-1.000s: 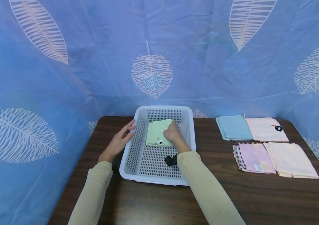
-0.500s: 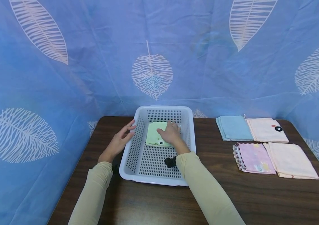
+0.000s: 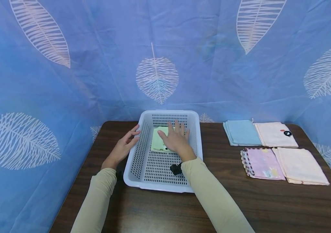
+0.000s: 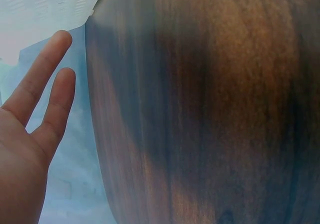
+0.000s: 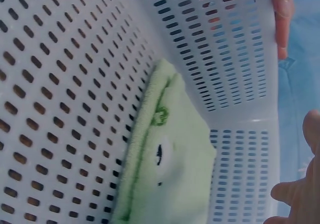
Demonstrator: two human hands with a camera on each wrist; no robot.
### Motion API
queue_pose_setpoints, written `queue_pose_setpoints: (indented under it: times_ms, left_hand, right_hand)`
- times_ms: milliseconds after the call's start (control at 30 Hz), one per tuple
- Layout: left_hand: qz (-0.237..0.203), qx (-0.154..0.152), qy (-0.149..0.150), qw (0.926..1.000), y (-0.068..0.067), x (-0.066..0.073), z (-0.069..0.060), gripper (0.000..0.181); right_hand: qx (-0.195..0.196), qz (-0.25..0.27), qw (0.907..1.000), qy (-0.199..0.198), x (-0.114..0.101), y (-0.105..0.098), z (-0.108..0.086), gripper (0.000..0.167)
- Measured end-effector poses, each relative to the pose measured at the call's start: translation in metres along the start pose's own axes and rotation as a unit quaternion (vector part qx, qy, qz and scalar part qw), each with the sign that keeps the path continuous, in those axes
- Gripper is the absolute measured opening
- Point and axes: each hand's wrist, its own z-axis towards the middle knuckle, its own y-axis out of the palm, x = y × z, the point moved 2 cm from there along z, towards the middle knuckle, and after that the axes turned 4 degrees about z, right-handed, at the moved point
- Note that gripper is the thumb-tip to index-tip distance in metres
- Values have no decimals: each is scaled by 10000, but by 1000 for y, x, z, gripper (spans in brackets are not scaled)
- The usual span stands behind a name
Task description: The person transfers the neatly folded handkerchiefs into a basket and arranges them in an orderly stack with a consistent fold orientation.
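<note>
A folded light-green towel [image 3: 157, 139] with an eye design lies flat in the white perforated basket [image 3: 165, 188], towards its far end. Above this towel my right hand [image 3: 178, 141] is spread, fingers straight and apart. In the right wrist view, part of the right hand [image 5: 300, 194] shows a gap from the towel [image 5: 172, 156]. At the basket's left rim my left hand [image 3: 121, 148] rests its fingers, loosely extended. The left wrist view shows the left hand [image 4: 30, 134] with two fingers stretched out near the basket's wall. Neither hand holds anything.
To the right on the dark wooden table [image 3: 159, 212] lie folded towels: a blue one [image 3: 243, 132], a pale pink one with a face [image 3: 274, 134], a purple one [image 3: 266, 163] and a cream one [image 3: 302, 165]. A blue leaf-patterned curtain [image 3: 203, 74] hangs behind.
My right hand has let go of the green towel's far right corner, which now lies down. Its fingers have spread and lifted above the towel. The left hand has stayed at the rim.
</note>
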Motion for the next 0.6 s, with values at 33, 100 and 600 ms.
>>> queue_pose_setpoints:
  times_ms: [33, 100, 600]
  left_hand:
    - [-2, -1, 9, 10000, 0, 0, 0, 47]
    - [-2, -3, -3, 10000, 0, 0, 0, 47]
    - [74, -58, -54, 9999, -1, 1, -2, 48]
  right_hand:
    - [38, -48, 10000, -39, -1, -1, -1, 82]
    - [90, -86, 9999, -103, -3, -3, -2, 81]
    - [-136, 119, 9996, -202, -8, -25, -12, 82]
